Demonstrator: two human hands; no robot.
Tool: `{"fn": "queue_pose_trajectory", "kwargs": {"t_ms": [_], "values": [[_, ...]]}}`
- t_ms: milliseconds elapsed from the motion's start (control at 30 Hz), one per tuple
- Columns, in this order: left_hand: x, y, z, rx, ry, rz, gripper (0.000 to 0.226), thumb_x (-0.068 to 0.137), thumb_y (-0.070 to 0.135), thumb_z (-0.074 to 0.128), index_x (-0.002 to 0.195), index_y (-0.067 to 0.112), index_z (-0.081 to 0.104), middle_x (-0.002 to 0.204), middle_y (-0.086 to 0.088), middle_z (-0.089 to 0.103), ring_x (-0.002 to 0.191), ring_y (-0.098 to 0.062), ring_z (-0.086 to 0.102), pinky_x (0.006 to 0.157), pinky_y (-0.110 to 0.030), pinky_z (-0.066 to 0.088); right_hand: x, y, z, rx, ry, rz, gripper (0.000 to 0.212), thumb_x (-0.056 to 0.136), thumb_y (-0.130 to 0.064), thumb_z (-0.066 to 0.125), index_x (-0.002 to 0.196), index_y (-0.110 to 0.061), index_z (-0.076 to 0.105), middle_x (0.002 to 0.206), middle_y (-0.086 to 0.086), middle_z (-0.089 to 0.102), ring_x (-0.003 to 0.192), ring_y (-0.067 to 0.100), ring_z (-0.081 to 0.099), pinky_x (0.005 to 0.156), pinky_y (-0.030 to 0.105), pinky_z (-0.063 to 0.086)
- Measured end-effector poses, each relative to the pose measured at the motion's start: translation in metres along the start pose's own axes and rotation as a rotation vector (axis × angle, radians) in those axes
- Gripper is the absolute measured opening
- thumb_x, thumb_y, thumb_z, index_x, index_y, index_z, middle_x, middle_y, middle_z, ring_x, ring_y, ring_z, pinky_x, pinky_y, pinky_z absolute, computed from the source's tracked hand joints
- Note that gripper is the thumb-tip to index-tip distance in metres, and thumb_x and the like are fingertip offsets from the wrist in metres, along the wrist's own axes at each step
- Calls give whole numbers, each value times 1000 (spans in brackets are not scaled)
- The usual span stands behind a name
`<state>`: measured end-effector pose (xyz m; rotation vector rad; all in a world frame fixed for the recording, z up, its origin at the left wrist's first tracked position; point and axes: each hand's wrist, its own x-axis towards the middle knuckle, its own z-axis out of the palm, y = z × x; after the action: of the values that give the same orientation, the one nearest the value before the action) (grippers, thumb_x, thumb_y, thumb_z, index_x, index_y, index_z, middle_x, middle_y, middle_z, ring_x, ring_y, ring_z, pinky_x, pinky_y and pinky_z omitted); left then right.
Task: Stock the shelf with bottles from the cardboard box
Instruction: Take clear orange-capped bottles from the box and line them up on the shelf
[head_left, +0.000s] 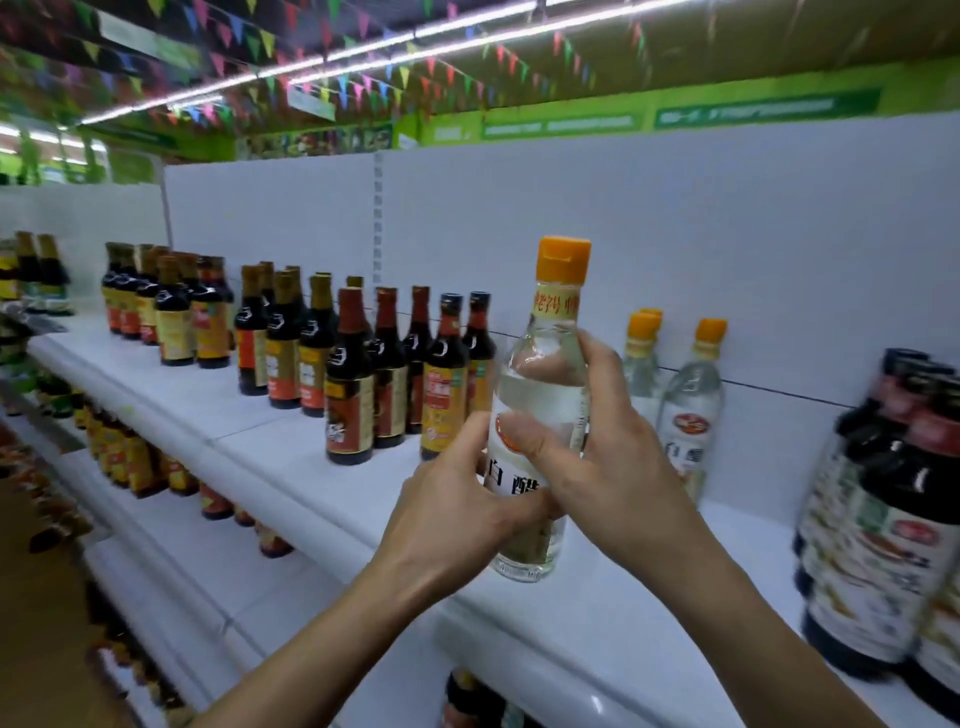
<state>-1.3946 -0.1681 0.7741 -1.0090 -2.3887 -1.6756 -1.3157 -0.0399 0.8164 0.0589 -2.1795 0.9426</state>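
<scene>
Head view: vinegar bottle at the shelf front, stocking partly done.
Left hand (452, 514) and right hand (618, 467) curl their fingers round the upright white vinegar bottle (540, 400) over the shelf (291, 457). Matching stocked bottles (691, 400) stand at its 3 o'clock; the cardboard box is unseen.

Clear bottle (540, 395), orange cap (563, 258); white shelf (311, 483); dark bottles (348, 384)

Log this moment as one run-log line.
phase: shelving | left grip: holds clear bottle low | right grip: holds its middle | bottle: upright at shelf front | neighbours: like bottles behind, dark bottles left
</scene>
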Motion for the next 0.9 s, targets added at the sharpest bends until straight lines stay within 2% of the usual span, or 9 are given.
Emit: {"fn": "queue_pose_trajectory", "kwargs": {"t_ms": [267,500,633,767,900], "values": [[19,9,65,-23,-94,-31,55,58,68,73,107,50,57,87,20,75,80,-7,74,79,-45,63,-11,43,-41,-104,36,130,86,77,-76,56,149,-54,16,150,-18,49,132,14,56,107,48,49],[32,11,102,-8,-174,-13,52,56,71,69,103,52,55,85,31,70,76,1,70,75,-37,63,-19,65,-64,-150,76,231,83,75,-74,58,145,-58,16,141,-17,56,122,15,62,101,48,53],[40,11,120,-15,-217,-14,51,55,68,65,102,53,53,84,35,68,76,1,69,72,-32,61,-20,75,-71,-196,93,290,89,75,-69,63,144,-62,8,146,-15,53,124,16,61,101,46,53],[48,9,137,-29,-264,-25,52,53,66,62,102,52,51,85,33,69,76,-1,68,71,-31,60,-20,89,-74,-240,111,369,95,81,-52,76,147,-57,7,146,-16,54,125,12,60,104,42,51],[55,5,149,-69,-298,-67,53,50,66,60,101,54,49,84,27,70,79,-3,68,70,-29,59,-17,104,-74,-287,132,433,88,81,-51,78,142,-51,14,140,-15,56,121,12,61,101,40,52]]}}
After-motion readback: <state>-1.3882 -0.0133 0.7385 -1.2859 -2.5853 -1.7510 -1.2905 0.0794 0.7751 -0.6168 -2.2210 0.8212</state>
